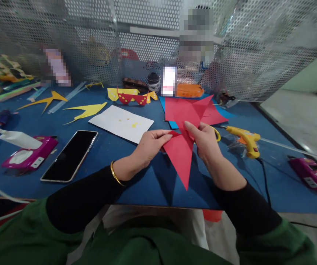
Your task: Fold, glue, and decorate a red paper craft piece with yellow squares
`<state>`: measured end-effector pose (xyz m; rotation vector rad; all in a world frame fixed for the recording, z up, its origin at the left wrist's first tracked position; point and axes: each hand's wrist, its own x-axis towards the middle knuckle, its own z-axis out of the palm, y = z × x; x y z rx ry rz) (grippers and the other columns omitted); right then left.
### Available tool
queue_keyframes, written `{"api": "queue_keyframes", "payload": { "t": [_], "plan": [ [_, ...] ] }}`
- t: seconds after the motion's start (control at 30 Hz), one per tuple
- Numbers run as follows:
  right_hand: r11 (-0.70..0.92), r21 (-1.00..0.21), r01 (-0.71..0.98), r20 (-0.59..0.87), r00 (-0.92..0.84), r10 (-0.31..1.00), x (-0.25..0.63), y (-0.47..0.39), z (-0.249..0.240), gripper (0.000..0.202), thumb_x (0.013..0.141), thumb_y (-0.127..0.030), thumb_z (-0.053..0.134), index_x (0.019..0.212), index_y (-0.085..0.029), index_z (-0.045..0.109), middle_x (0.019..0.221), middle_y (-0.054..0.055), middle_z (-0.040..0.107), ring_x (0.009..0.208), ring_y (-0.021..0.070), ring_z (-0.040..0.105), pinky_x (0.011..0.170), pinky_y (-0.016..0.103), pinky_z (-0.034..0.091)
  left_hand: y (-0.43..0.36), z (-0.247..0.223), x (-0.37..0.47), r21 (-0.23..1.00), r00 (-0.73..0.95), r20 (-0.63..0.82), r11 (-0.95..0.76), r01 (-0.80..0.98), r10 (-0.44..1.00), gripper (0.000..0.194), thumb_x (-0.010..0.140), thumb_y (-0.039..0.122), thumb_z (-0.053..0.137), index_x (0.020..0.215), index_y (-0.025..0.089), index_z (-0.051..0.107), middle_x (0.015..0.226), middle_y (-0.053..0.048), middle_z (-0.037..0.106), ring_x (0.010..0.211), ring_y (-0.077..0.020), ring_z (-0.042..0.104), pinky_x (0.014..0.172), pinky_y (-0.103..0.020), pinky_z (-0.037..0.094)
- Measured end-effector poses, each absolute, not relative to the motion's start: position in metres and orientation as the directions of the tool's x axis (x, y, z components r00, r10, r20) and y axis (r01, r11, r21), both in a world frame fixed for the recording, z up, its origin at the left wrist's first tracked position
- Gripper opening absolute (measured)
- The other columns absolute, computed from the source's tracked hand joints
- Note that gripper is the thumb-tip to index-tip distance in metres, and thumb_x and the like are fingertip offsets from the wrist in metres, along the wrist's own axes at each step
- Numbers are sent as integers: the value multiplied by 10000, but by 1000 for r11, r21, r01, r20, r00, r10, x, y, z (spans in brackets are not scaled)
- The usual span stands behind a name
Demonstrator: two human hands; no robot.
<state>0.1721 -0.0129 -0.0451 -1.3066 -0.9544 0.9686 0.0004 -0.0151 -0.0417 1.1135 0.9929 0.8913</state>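
A folded piece of red paper (pixel 181 154) with long pointed ends is held up above the front of the table. My left hand (pixel 150 145) pinches its left edge between thumb and fingers. Around its middle, my right hand (pixel 206 141) is closed with the thumb on top. Under the right hand, a yellow loop (pixel 217 134), perhaps a scissor handle, shows in part. Behind the hands lie red sheets (pixel 216 115) over blue sheets (pixel 173 125). A white sheet (pixel 111 121) with yellow marks lies left of them.
A yellow glue gun (pixel 244 139) lies at the right, its cord running off the front edge. A phone (pixel 71 156) and a purple power strip (pixel 27 154) lie on the left. Paper glasses (pixel 133 99) and yellow cutouts (pixel 88 111) are farther back, before a perforated metal screen (pixel 147 49).
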Motion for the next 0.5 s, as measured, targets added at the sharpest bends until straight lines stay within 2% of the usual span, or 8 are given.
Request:
{"api": "queue_keyframes", "payload": {
  "t": [0.07,0.13,0.2,0.27,0.33,0.37,0.43,0.5],
  "plan": [
    [23,-996,83,53,371,927,182,-10,-43,465,737,-666,678,799,-206,652,680,8,666,584,147,596,578,294,475,-12,-41,0,958,255,-232,266,-105,939,159,878,192,674,978,163,795,806,-47,749,610,-101,611,592,-232,500],
    [22,-961,275,150,451,880,198,-13,-38,473,798,-673,597,833,-204,651,710,25,674,619,165,616,621,316,482,-10,-41,-1,950,228,-254,287,-125,940,140,873,186,679,949,160,795,798,-52,745,599,-97,606,579,-225,497],
    [-16,-809,587,353,507,786,221,-26,-32,402,820,-587,603,910,-204,683,827,68,716,771,220,665,752,382,500,-8,-41,-2,948,236,-256,292,-129,937,138,878,191,673,941,159,791,817,-60,747,613,-100,615,574,-221,496],
    [-213,-618,757,481,578,660,248,-47,-27,370,828,-537,598,974,-211,696,931,114,725,889,289,664,817,457,478,-8,-40,-2,947,257,-257,296,-127,932,142,884,197,665,944,157,787,833,-65,749,628,-105,624,573,-219,495],
    [-421,-468,777,523,627,577,276,-69,-27,389,838,-554,582,984,-215,704,967,160,696,889,332,644,769,484,455,-10,-38,-2,943,269,-266,308,-126,926,136,886,189,662,942,156,782,834,-61,747,634,-104,623,573,-215,490],
    [-486,-416,768,494,640,588,289,-79,-28,391,835,-588,583,920,-229,711,924,165,672,843,337,635,724,479,440,-10,-37,-2,940,272,-274,317,-127,922,128,885,180,664,932,155,779,827,-57,744,633,-101,620,574,-213,488],
    [-531,-402,746,451,666,594,312,-93,-33,379,790,-606,640,656,-252,662,675,117,574,688,320,593,651,466,396,-12,-35,-1,931,278,-299,343,-126,913,103,880,166,672,897,149,772,802,-47,736,626,-97,611,580,-216,487],
    [-554,-391,736,317,672,669,329,-97,-40,464,763,-648,659,490,-282,578,484,44,417,545,260,501,599,427,347,-13,-35,-1,921,280,-330,373,-115,901,78,869,158,686,855,144,761,755,-38,720,609,-99,601,576,-224,482]
  ]
}}
